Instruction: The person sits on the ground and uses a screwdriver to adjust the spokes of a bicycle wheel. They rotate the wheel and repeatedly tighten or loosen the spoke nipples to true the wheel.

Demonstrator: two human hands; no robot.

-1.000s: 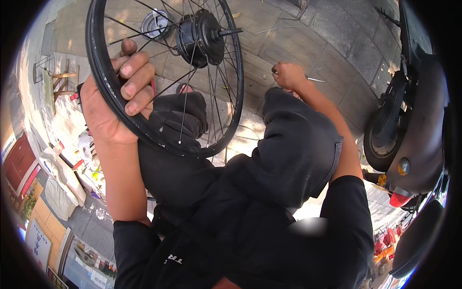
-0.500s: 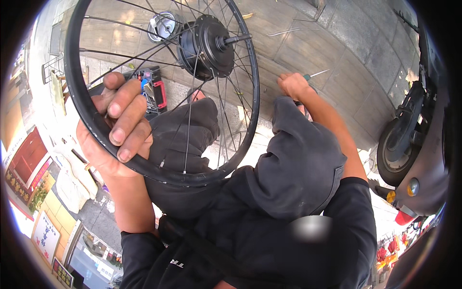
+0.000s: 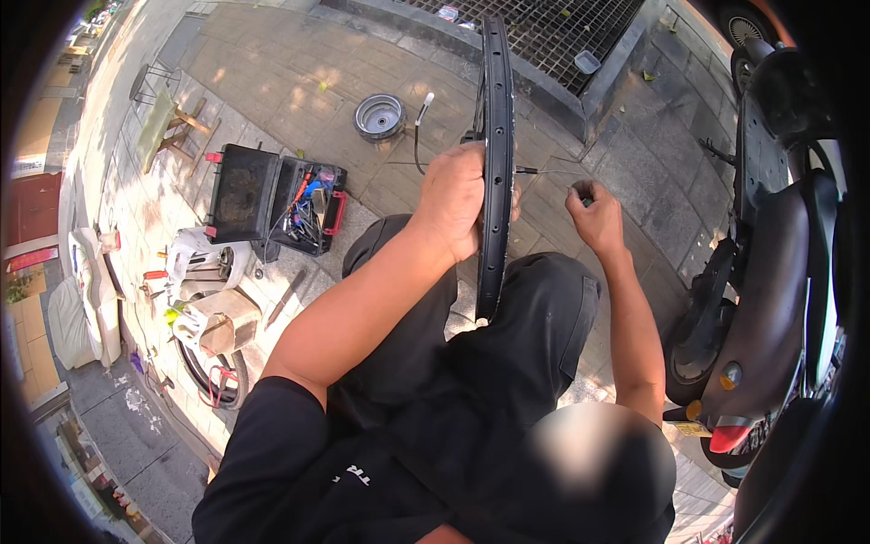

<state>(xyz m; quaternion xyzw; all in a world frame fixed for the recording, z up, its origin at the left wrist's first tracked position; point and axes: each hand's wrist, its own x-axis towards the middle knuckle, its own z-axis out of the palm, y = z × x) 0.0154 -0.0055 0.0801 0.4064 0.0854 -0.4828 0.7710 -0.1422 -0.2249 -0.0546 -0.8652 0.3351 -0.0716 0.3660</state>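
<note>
A black spoked wheel rim (image 3: 496,118) stands upright, seen nearly edge-on in front of my knees. My left hand (image 3: 453,199) is wrapped round its left side, fingers closed over the rim. The short axle end (image 3: 526,170) pokes out to the right, while the hub is mostly hidden behind my hand and the rim. A black cable with a white end (image 3: 424,109) rises just left of the wheel. My right hand (image 3: 598,218) is closed, apart from the wheel, around a screwdriver (image 3: 587,193); only a bit of its dark green handle shows.
An opened black toolbox (image 3: 245,195) full of tools lies to the left, with a round grey metal drum (image 3: 379,118) beyond it. Left of my arm are a white container (image 3: 207,258) and a tyre (image 3: 237,376). A parked scooter (image 3: 757,281) lines the right; a metal grate (image 3: 562,36) lies ahead.
The wheel has turned from face-on to edge-on, and my left hand has moved right with it. My right hand has drawn nearer and turned. The view has shifted, showing more ground ahead.
</note>
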